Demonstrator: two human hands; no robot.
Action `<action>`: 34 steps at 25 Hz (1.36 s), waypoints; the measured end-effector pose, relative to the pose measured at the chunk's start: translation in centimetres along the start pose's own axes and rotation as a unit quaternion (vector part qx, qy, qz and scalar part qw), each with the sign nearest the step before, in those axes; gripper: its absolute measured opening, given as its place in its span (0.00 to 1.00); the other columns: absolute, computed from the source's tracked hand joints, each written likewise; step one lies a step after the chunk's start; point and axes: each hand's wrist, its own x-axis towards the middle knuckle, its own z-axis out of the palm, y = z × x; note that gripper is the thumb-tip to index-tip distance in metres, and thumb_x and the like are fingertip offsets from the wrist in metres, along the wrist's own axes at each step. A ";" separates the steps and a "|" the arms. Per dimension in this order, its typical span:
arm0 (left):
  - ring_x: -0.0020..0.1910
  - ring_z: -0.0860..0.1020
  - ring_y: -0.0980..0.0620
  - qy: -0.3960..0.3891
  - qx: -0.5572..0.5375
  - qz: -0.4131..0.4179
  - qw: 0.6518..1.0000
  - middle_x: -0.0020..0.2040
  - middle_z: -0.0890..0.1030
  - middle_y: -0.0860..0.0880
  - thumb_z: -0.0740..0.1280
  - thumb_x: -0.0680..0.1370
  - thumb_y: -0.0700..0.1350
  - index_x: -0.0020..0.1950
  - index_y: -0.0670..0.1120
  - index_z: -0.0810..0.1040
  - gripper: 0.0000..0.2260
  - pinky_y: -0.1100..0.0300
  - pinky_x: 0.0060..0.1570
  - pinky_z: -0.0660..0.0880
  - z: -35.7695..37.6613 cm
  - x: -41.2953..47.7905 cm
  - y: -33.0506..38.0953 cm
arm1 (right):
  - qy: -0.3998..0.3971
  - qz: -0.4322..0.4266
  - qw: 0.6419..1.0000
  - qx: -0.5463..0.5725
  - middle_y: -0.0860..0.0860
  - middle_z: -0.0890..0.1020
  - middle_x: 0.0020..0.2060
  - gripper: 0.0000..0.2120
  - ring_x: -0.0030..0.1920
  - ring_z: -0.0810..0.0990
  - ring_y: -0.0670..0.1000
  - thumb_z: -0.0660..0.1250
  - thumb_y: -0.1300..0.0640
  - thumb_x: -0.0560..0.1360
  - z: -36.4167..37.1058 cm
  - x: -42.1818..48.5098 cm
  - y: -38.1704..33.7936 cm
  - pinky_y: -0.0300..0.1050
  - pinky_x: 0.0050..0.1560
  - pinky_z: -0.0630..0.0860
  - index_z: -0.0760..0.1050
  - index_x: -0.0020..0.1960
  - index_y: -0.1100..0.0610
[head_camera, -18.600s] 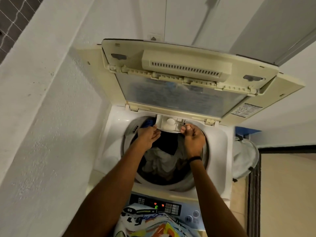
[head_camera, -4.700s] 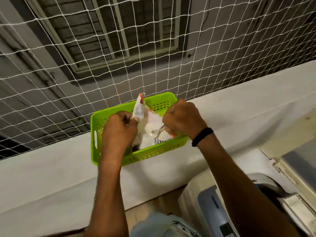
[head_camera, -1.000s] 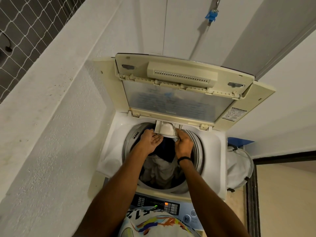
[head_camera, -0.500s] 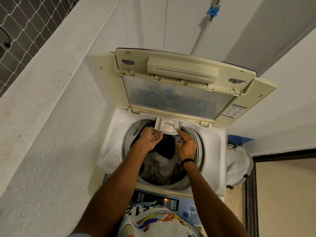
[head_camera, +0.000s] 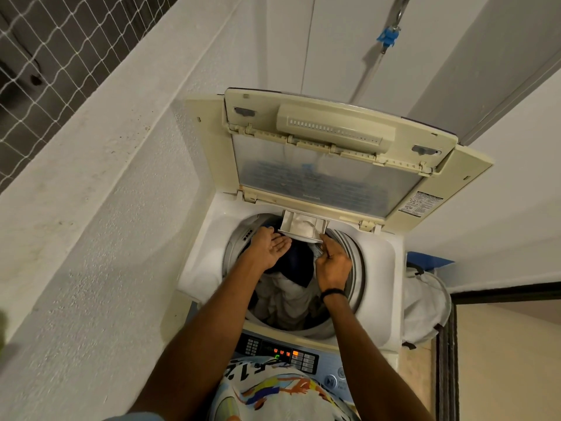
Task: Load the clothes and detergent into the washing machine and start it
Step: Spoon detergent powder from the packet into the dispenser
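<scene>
Just beside drawer [head_camera: 303, 226], left hand [head_camera: 268, 249] open, right hand [head_camera: 334, 265] pinching spoon [head_camera: 318, 250]

Both forearms are bare, with no sleeve reaching them. A thin black band [head_camera: 332, 293] circles the wrist just behind the right hand [head_camera: 334, 265]. Well behind both it and the left hand [head_camera: 270, 249], a white shirt [head_camera: 282, 393] carries orange, blue, yellow and teal shapes under black lettering.
</scene>
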 end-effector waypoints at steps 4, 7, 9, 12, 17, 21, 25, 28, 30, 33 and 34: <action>0.67 0.74 0.39 -0.007 -0.030 0.018 0.999 0.64 0.75 0.35 0.57 0.84 0.45 0.68 0.33 0.69 0.18 0.50 0.66 0.73 -1.3 -1.6 0.7 | 0.031 0.136 0.980 0.139 0.54 0.86 0.44 0.13 0.45 0.84 0.56 0.64 0.68 0.75 0.2 0.1 -1.6 0.55 0.52 0.82 0.84 0.53 0.60; 0.54 0.79 0.42 0.013 -0.040 0.079 0.996 0.53 0.78 0.37 0.59 0.83 0.42 0.62 0.34 0.73 0.14 0.53 0.56 0.79 -2.9 -3.8 1.8 | 0.016 0.267 0.897 0.351 0.58 0.84 0.41 0.10 0.47 0.84 0.64 0.63 0.71 0.75 -0.2 0.6 -4.2 0.57 0.53 0.82 0.82 0.50 0.65; 0.43 0.80 0.45 0.042 -0.061 0.144 0.987 0.47 0.80 0.38 0.62 0.80 0.39 0.58 0.35 0.76 0.10 0.56 0.45 0.81 -4.1 -5.7 3.2 | -0.004 0.301 0.854 0.424 0.61 0.84 0.41 0.10 0.48 0.83 0.65 0.62 0.74 0.74 -0.4 0.7 -6.6 0.55 0.52 0.82 0.81 0.48 0.67; 0.41 0.82 0.47 0.064 -0.100 0.247 0.962 0.46 0.83 0.39 0.65 0.79 0.39 0.55 0.36 0.79 0.08 0.58 0.44 0.81 -6.3 -10.5 5.8 | -0.062 0.305 0.817 0.486 0.61 0.84 0.40 0.09 0.47 0.83 0.63 0.62 0.74 0.73 0.0 -0.1 -10.7 0.50 0.48 0.83 0.80 0.46 0.67; 0.48 0.84 0.46 0.084 -0.123 0.443 0.884 0.48 0.85 0.41 0.65 0.79 0.40 0.54 0.40 0.82 0.08 0.58 0.51 0.81 -10.9 -22.3 8.6 | -0.200 0.274 0.781 0.524 0.59 0.84 0.40 0.08 0.44 0.84 0.59 0.63 0.72 0.73 0.8 -3.6 -19.5 0.50 0.50 0.83 0.80 0.45 0.66; 0.45 0.82 0.49 0.130 -0.151 0.565 0.801 0.46 0.85 0.43 0.63 0.81 0.38 0.52 0.42 0.82 0.08 0.61 0.48 0.79 -15.5 -31.8 8.4 | -0.347 0.233 0.739 0.528 0.60 0.83 0.39 0.08 0.42 0.84 0.58 0.62 0.72 0.73 0.5 -7.5 -27.1 0.47 0.48 0.83 0.78 0.48 0.69; 0.44 0.81 0.50 0.211 -0.184 0.657 0.700 0.45 0.85 0.44 0.64 0.81 0.39 0.50 0.43 0.82 0.07 0.63 0.44 0.78 -20.8 -38.9 6.5 | -0.480 0.161 0.707 0.494 0.59 0.84 0.39 0.09 0.43 0.85 0.57 0.62 0.70 0.74 -0.2 -12.3 -34.0 0.43 0.47 0.82 0.78 0.51 0.69; 0.43 0.80 0.49 0.288 -0.193 0.685 0.641 0.43 0.84 0.44 0.66 0.80 0.40 0.48 0.43 0.82 0.05 0.60 0.45 0.78 -25.6 -42.1 5.0 | -0.550 0.048 0.692 0.465 0.60 0.84 0.37 0.08 0.41 0.85 0.58 0.61 0.72 0.74 0.2 -16.3 -38.6 0.48 0.46 0.83 0.79 0.47 0.69; 0.41 0.80 0.50 0.374 -0.161 0.665 0.626 0.39 0.84 0.49 0.68 0.79 0.44 0.43 0.48 0.82 0.06 0.55 0.47 0.78 -29.2 -42.4 4.4 | -0.566 -0.061 0.725 0.387 0.65 0.84 0.38 0.07 0.40 0.85 0.59 0.63 0.72 0.73 1.2 -18.9 -41.2 0.53 0.47 0.84 0.80 0.46 0.69; 0.38 0.78 0.48 0.464 -0.057 0.579 0.668 0.33 0.80 0.52 0.64 0.76 0.62 0.35 0.54 0.82 0.16 0.48 0.47 0.76 -32.9 -41.9 3.5 | -0.496 -0.270 0.794 0.225 0.56 0.86 0.37 0.12 0.40 0.86 0.57 0.64 0.57 0.65 3.1 -22.1 -43.5 0.56 0.49 0.82 0.84 0.42 0.58; 0.41 0.79 0.45 0.478 -0.030 0.540 0.692 0.35 0.81 0.50 0.60 0.74 0.69 0.35 0.57 0.81 0.20 0.45 0.50 0.77 -33.2 -42.0 3.2 | -0.471 -0.329 0.798 0.184 0.54 0.86 0.37 0.15 0.42 0.85 0.58 0.62 0.53 0.62 3.6 -23.0 -44.0 0.54 0.51 0.81 0.85 0.42 0.55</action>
